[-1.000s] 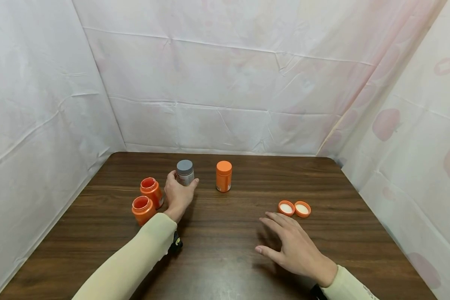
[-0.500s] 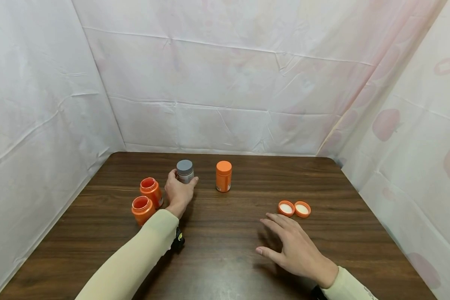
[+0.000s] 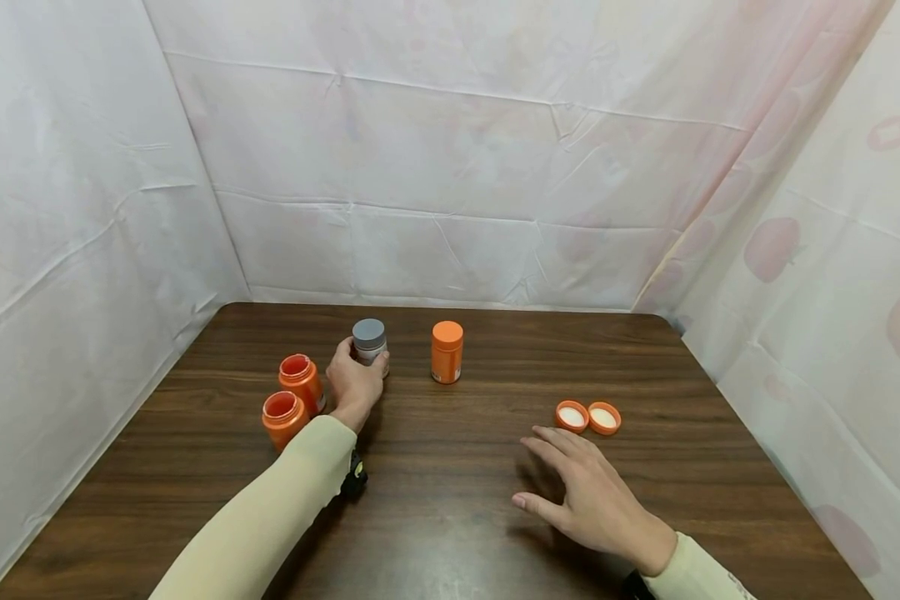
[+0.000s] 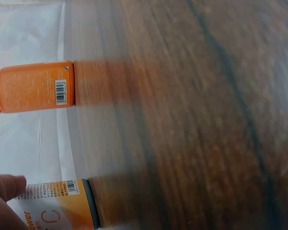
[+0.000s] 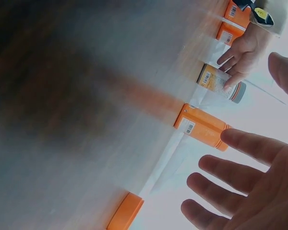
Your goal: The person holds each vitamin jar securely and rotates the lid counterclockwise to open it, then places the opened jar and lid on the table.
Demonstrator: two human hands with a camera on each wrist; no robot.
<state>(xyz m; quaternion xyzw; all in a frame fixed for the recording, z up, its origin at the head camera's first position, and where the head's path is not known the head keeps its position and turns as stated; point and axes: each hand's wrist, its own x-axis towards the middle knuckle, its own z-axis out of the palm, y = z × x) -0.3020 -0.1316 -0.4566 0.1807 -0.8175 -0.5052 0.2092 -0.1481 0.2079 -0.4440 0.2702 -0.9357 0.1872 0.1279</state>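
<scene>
My left hand (image 3: 356, 382) grips a pill bottle (image 3: 369, 335) with a grey cap, standing upright toward the back left of the table. Its thumb lies across the label, as the left wrist and right wrist views show. In the left wrist view the bottle (image 4: 84, 203) has a silver and orange label and a dark base. My right hand (image 3: 592, 496) hovers over the table at the right, fingers spread and holding nothing. Nearest to it are two orange caps, a left cap (image 3: 572, 417) and a right cap (image 3: 604, 418), lying with their white insides up.
A capped orange bottle (image 3: 447, 354) stands upright right of the grey-capped one. Two uncapped orange bottles, a rear one (image 3: 306, 387) and a front one (image 3: 285, 425), stand left of my left forearm. A pale cloth (image 3: 450, 250) hangs behind the table.
My left thumb has moved in against the grey-capped bottle, and the fingers now hold it more closely. The bottle stays in place. My right hand is practically still.
</scene>
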